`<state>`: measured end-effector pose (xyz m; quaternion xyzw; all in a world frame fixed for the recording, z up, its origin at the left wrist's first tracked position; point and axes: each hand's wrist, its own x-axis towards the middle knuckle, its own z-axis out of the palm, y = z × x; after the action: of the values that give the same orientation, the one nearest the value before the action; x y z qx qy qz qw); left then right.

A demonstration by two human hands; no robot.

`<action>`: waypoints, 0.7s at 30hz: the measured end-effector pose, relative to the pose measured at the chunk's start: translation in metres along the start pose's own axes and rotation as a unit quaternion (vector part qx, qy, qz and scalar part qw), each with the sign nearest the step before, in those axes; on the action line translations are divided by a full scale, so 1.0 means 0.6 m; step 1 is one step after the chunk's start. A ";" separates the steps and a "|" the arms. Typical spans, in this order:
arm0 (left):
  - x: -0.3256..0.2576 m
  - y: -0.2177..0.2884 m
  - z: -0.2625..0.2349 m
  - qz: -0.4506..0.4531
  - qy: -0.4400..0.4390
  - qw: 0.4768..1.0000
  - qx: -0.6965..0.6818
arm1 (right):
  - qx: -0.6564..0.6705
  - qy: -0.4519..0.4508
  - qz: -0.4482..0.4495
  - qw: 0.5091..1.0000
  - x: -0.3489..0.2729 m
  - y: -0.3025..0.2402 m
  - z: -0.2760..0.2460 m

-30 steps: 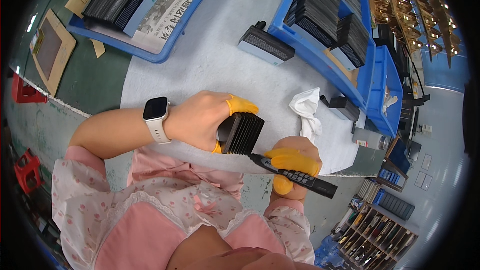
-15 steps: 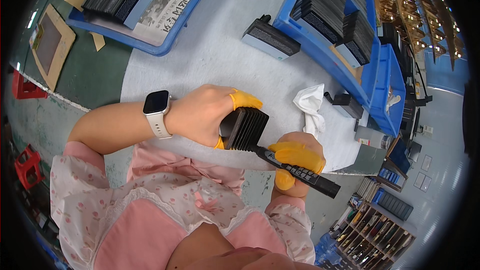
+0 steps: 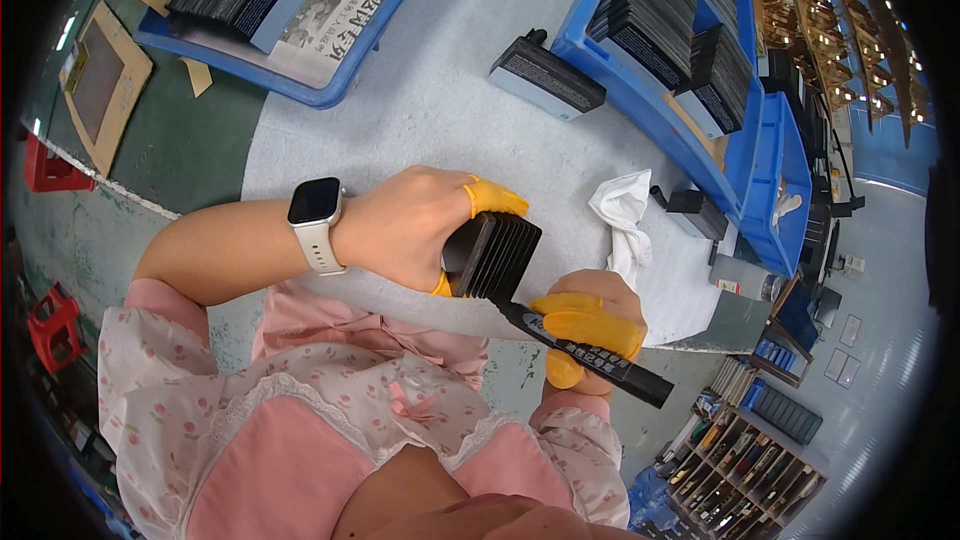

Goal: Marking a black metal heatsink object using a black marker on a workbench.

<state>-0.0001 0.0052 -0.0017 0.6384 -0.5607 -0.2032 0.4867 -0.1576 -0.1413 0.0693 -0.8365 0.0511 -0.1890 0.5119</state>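
Head view: left hand (image 3: pixel 405 225), grip closed round a black ribbed block (image 3: pixel 492 257), held it just above the near edge of the grey surface (image 3: pixel 420 110). Right hand (image 3: pixel 585 325), grip tight on a black marker (image 3: pixel 585 352), kept its tip touching the block's lower corner. Marker carried a pale printed label along the barrel. Yellow finger cots showed on both hands.

A white cloth (image 3: pixel 625 220) lay just right of the block. A flat black-and-grey box (image 3: pixel 545 78) sat farther back. A blue tray (image 3: pixel 665 90) at right held stacked black parts; another blue tray (image 3: pixel 300 90) at left was lined with newspaper, its top cut off. The block's underside was hidden. Open surface lay between the trays.
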 end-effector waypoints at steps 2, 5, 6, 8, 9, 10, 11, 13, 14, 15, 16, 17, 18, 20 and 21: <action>0.000 -0.001 0.001 0.003 0.005 1.000 0.000 | -0.004 0.007 0.005 1.000 0.000 -0.004 0.003; 0.001 -0.001 0.001 -0.003 0.000 1.000 0.004 | -0.005 0.014 0.010 1.000 -0.001 -0.001 0.003; 0.001 -0.001 0.001 -0.003 0.000 1.000 0.004 | -0.002 0.014 0.008 1.000 -0.001 0.000 0.003; 0.001 0.000 0.002 -0.005 0.000 1.000 0.004 | -0.023 0.025 0.010 0.999 -0.001 -0.005 0.007; 0.000 0.001 0.001 -0.005 0.000 1.000 0.003 | -0.045 0.036 0.012 0.998 0.000 -0.007 0.008; -0.001 0.001 0.001 -0.004 -0.003 1.000 0.004 | -0.044 0.036 0.012 0.998 0.000 -0.006 0.009; -0.001 0.002 0.001 -0.002 -0.006 1.000 0.004 | -0.038 0.039 0.005 0.998 -0.002 -0.004 0.008; -0.001 0.001 0.003 0.006 -0.005 1.000 0.002 | -0.033 0.043 -0.001 0.999 -0.001 0.002 0.004; -0.001 0.000 0.004 0.013 -0.003 1.000 0.003 | -0.018 0.015 -0.041 0.999 0.002 0.008 -0.003; -0.001 0.000 0.004 0.013 -0.003 1.000 0.003 | -0.003 -0.014 -0.080 0.997 0.004 0.011 -0.006; -0.001 0.000 0.005 0.019 0.003 1.000 0.002 | -0.003 -0.013 -0.080 0.997 0.001 0.009 -0.004; -0.002 -0.001 0.005 0.023 0.009 1.000 0.002 | -0.001 0.019 -0.046 0.999 -0.005 0.007 0.002; -0.002 -0.001 0.005 0.023 0.010 1.000 0.003 | 0.001 0.051 -0.012 0.999 -0.008 0.006 0.005; -0.003 -0.002 0.004 0.023 0.007 1.000 0.008 | 0.015 0.021 -0.031 0.999 0.000 0.010 0.002; -0.003 -0.003 0.004 0.022 0.007 1.000 0.008 | 0.029 -0.008 -0.050 0.998 0.003 0.012 0.001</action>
<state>-0.0020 0.0059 -0.0048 0.6310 -0.5731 -0.1832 0.4898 -0.1551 -0.1444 0.0633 -0.8242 -0.0004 -0.2085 0.5265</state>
